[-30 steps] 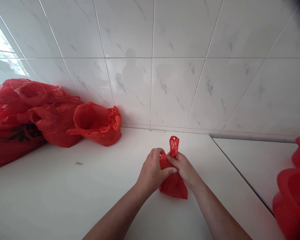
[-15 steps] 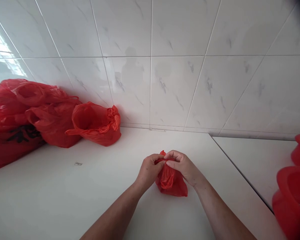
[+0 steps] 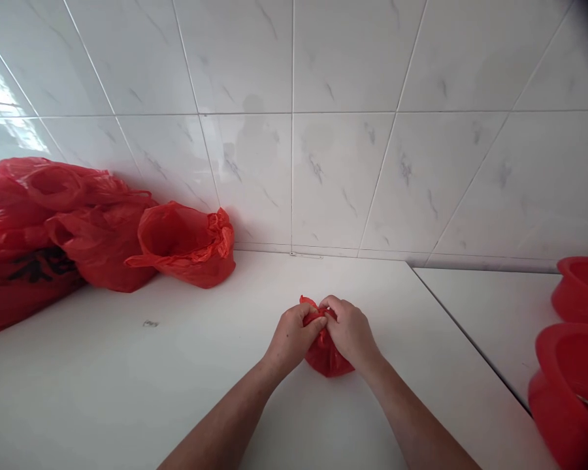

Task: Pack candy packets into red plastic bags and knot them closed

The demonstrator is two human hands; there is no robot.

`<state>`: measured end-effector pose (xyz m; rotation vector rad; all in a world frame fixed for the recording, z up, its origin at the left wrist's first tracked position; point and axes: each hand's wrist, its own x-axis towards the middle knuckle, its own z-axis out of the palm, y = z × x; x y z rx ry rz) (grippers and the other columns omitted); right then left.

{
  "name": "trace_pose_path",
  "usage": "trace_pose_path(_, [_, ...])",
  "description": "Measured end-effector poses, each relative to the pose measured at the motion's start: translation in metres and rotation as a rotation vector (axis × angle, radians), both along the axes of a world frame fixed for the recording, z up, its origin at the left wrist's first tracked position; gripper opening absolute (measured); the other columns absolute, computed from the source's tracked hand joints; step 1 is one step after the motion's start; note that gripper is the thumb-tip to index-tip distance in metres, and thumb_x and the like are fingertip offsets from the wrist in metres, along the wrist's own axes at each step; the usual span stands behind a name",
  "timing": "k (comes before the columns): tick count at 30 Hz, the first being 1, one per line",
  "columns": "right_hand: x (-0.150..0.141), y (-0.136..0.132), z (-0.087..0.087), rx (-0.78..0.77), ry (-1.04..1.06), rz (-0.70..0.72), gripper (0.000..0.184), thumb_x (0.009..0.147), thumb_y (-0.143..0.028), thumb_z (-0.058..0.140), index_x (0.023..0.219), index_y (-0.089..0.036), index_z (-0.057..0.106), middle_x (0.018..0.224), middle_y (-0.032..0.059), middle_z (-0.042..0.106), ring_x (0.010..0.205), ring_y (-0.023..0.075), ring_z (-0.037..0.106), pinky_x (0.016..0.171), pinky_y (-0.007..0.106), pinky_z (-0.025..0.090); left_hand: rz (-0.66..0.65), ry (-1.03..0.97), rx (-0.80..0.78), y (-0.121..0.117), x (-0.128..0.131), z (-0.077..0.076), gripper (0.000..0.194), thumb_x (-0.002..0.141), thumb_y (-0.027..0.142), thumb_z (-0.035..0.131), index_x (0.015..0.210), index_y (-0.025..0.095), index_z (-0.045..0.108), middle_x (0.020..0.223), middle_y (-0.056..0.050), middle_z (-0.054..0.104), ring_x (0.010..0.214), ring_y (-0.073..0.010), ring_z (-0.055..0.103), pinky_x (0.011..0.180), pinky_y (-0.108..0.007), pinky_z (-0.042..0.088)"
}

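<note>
A small red plastic bag rests on the white tabletop, its upper part gathered between my two hands. My left hand pinches the bag's top from the left, thumb and fingers pressed together. From the right, my right hand grips the same gathered plastic, its fingertips close to those of the left. A short end of the bag sticks up beyond my fingers. What lies inside the bag is hidden, and my hands cover most of the gathered part.
At the left, several filled red plastic bags are heaped against the tiled wall; one smaller red bag stands at their right end. Red plastic basins stand at the right, beyond a seam in the white table.
My right hand has closed further round the bag's gathered top. The loose plastic that hung in front is now drawn up, and the bag looks more compact.
</note>
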<state>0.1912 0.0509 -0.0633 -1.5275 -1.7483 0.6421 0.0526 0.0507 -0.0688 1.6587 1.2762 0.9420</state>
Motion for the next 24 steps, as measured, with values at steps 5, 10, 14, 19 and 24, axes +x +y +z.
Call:
trace_pose_path(5, [0.003,-0.001,0.006,-0.201,0.37,0.214,0.025,0.076,-0.019,0.04,0.083,-0.025,0.064,0.082,-0.0016,0.066,0.074,0.0155,0.059,0.065,0.027,0.044,0.046,0.03,0.112,0.0,-0.002,-0.002,0.012,0.076,0.026,0.051,0.067,0.019,0.047,0.074,0.002,0.053,0.068,-0.0121,0.048,0.058,-0.022,0.038])
trace_pose_path(10, [0.017,0.005,0.007,-0.37,0.661,0.257,0.019,0.078,-0.032,0.05,0.08,-0.019,0.064,0.078,0.0025,0.065,0.074,0.017,0.059,0.071,0.03,0.046,0.034,0.035,0.194,-0.004,-0.001,0.001,0.008,0.075,0.021,0.052,0.07,0.02,0.046,0.071,0.003,0.051,0.064,-0.0108,0.044,0.057,-0.022,0.035])
trace_pose_path(14, [0.023,0.015,-0.008,-0.338,0.774,0.072,0.017,0.068,-0.023,0.061,0.084,-0.021,0.059,0.071,-0.0022,0.06,0.062,0.0119,0.054,0.06,0.025,0.043,-0.17,0.098,0.208,-0.011,0.0,0.008,0.017,0.07,0.015,0.055,0.062,0.018,0.041,0.066,0.004,0.048,0.062,-0.0101,0.041,0.054,-0.022,0.032])
trace_pose_path(19, [0.027,0.023,-0.023,-0.251,0.666,-0.04,0.018,0.065,-0.022,0.062,0.082,-0.021,0.057,0.063,-0.0053,0.055,0.053,0.0098,0.049,0.052,0.023,0.039,-0.426,0.137,-0.009,-0.016,-0.002,0.017,0.016,0.069,0.021,0.061,0.064,0.019,0.046,0.062,0.004,0.047,0.056,-0.0091,0.039,0.048,-0.021,0.031])
trace_pose_path(24, [0.046,0.031,-0.039,-0.255,0.77,-0.088,0.023,0.072,-0.041,0.063,0.081,-0.02,0.059,0.074,0.0002,0.061,0.067,0.0147,0.058,0.061,0.027,0.048,-0.23,0.126,0.164,-0.015,0.001,0.017,0.037,0.058,0.029,0.075,0.088,0.023,0.055,0.09,0.0,0.056,0.082,-0.0165,0.05,0.067,-0.027,0.044])
